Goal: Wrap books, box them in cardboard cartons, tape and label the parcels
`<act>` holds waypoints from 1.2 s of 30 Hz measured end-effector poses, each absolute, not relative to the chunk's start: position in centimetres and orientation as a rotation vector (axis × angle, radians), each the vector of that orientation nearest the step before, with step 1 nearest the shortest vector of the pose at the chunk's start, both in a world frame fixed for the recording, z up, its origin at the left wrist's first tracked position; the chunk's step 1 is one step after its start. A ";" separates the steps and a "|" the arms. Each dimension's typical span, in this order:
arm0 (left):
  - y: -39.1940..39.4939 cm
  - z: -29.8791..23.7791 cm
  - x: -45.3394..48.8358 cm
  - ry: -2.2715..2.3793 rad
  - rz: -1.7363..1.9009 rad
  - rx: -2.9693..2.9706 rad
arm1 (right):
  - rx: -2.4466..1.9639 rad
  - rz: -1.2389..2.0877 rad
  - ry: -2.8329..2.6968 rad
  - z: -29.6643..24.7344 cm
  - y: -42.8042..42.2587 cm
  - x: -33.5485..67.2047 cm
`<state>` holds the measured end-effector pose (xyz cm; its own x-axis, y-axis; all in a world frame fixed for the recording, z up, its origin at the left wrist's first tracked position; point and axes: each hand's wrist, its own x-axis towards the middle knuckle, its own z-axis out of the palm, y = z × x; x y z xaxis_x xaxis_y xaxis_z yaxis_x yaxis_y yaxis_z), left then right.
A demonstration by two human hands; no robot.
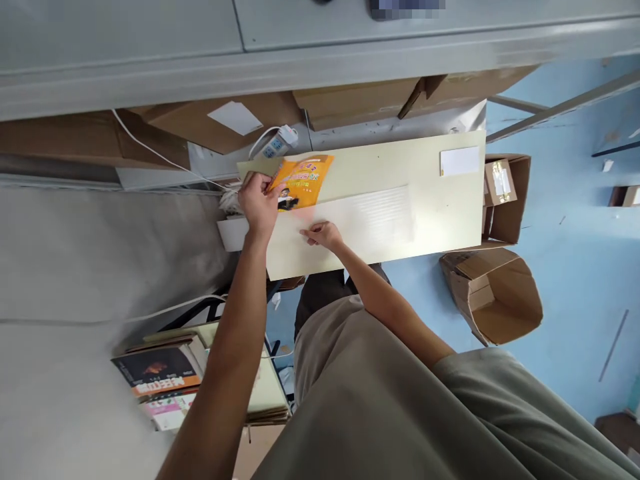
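Note:
My left hand [261,203] grips the left edge of an orange printed packet [306,180] and holds it over the table. Below and to the right, my right hand [324,235] is closed in a pinch at the left end of a translucent plastic sheet [383,217]. This sheet lies along the table, with faint ribbed lines across its right part. Whether it is a flat sheet or a bag I cannot tell. Both rest on or above a pale cream tabletop [445,213].
A white card-like rectangle [460,161] lies at the table's right end. Behind the table are a power strip [280,142] and cardboard boxes [360,105]. An open carton [505,300] stands on the blue floor at right. Printed boxes [160,367] are stacked at lower left.

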<state>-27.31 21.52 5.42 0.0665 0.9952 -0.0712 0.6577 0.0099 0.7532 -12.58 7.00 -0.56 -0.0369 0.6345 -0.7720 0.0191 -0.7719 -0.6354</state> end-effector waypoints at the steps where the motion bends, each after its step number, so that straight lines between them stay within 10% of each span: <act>1: 20.9 7.0 -26.2 1.607 0.703 1.795 | -1.763 1.891 -0.631 -0.5 7.3 -12.6; 9: 12.6 14.2 -19.5 1.445 1.033 1.653 | -1.563 1.908 -0.427 1.2 7.2 -2.5; 21: 4.3 -0.9 -10.7 1.541 0.707 0.805 | -1.871 1.478 -0.958 1.7 -3.6 15.0; 36: 3.4 -2.6 -10.0 1.662 0.640 0.893 | -2.365 1.012 -1.079 0.6 -4.0 17.4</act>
